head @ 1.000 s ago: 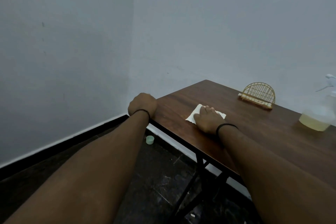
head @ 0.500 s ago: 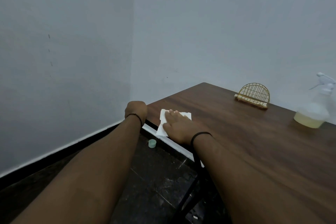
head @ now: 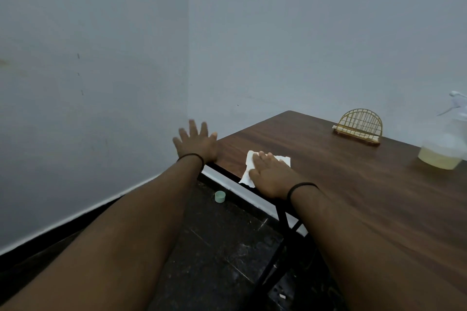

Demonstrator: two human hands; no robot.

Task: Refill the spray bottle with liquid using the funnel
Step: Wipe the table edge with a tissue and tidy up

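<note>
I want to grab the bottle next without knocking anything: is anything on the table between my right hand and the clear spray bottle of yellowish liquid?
Nothing visible. The right hand rests flat on a white paper napkin at the near edge of the brown wooden table; bare tabletop runs to the clear spray bottle. The gold wire napkin holder stands farther back, off that line.

Her right hand (head: 269, 175) presses a white tissue (head: 249, 166) flat at the table (head: 353, 197) edge. The left hand (head: 195, 142) is spread open, apparently blurred. A spray bottle (head: 444, 149) stands far right.
</note>
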